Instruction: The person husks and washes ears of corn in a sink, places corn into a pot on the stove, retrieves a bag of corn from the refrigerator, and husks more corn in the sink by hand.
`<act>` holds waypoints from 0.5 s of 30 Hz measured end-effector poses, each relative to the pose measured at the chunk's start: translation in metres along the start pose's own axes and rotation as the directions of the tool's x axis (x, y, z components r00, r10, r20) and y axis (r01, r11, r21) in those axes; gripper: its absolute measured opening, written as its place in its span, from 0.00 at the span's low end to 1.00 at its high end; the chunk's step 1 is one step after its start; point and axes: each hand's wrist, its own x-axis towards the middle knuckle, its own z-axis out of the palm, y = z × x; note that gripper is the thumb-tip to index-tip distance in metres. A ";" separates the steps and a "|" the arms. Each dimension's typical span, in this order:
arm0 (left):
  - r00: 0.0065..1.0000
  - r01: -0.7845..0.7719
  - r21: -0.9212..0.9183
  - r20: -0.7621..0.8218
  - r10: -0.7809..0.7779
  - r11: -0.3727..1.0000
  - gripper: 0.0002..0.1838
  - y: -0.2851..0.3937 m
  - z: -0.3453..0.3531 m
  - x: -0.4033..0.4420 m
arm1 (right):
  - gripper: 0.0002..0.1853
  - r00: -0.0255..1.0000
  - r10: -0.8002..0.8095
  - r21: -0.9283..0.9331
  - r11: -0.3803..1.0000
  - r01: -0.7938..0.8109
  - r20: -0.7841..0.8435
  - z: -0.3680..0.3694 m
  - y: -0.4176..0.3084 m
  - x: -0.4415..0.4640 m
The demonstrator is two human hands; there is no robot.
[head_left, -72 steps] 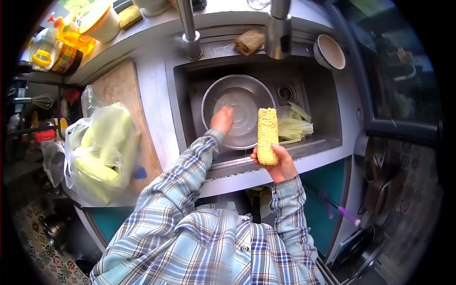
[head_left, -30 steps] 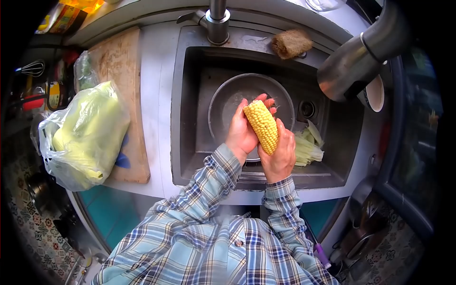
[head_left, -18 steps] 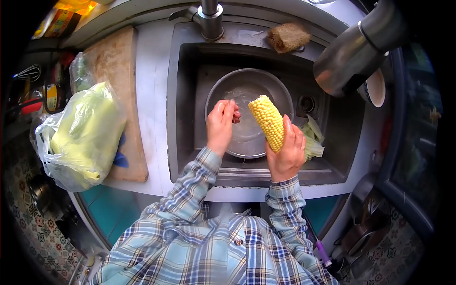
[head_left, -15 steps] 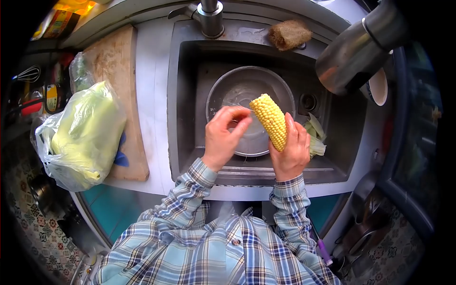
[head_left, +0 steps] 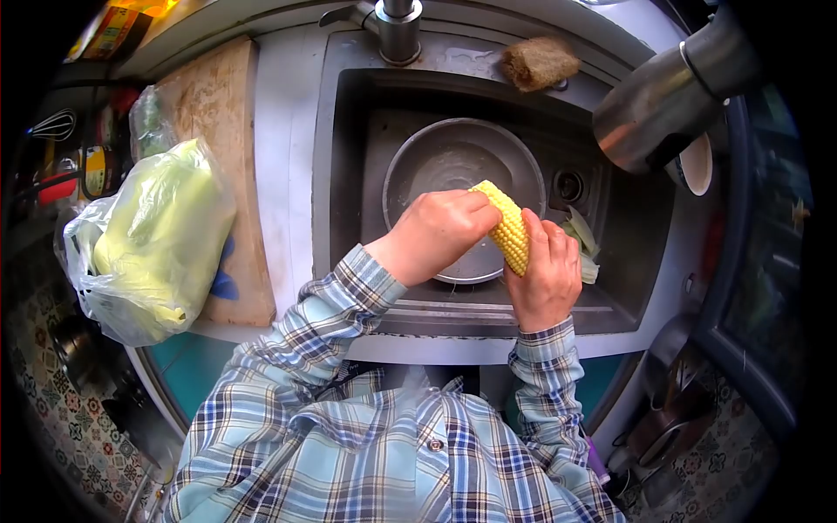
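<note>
A husked yellow ear of corn (head_left: 510,228) slants over the sink, its tip pointing up and left. My right hand (head_left: 545,270) is wrapped around its lower right part. My left hand (head_left: 445,228) lies against its left side, with the fingers curled and the fingertips pinched at the kernels. Any fine silk between those fingertips is too small to make out. Below both hands, a round metal basin (head_left: 410,157) holding some water rests in the sink (head_left: 349,174). Pale green husk pieces (head_left: 586,248) lie in the sink, partly behind my right hand.
At left, a plastic bag of green unhusked corn (head_left: 161,235) lies partly on a wooden cutting board (head_left: 214,96). The faucet (head_left: 399,35) and a brown scrubber (head_left: 539,64) are at the sink's back edge. A metal cylinder (head_left: 654,109) and a white bowl (head_left: 696,166) stand at right.
My left hand has moved right and its fingers have closed against the corn. The right hand keeps its hold. The whole view has shifted slightly.
</note>
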 end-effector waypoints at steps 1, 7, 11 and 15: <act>0.998 -0.013 0.066 0.057 0.010 0.998 0.08 0.003 -0.002 0.002 | 0.30 1.000 -0.014 -0.005 1.000 0.014 0.011 -0.001 0.000 0.000; 0.995 -0.081 0.061 0.062 0.077 0.995 0.06 0.006 0.002 0.013 | 0.28 0.994 0.083 0.096 0.991 -0.090 0.075 -0.003 0.001 -0.005; 0.784 0.483 -0.849 0.311 -0.537 0.214 0.05 -0.010 -0.006 0.014 | 0.28 0.958 0.237 0.321 0.905 -0.278 0.160 -0.014 0.001 -0.009; 0.711 0.062 -0.846 0.410 -0.572 -0.529 0.08 -0.058 0.024 -0.019 | 0.29 0.898 0.347 0.567 0.697 -0.440 0.270 -0.019 0.008 -0.017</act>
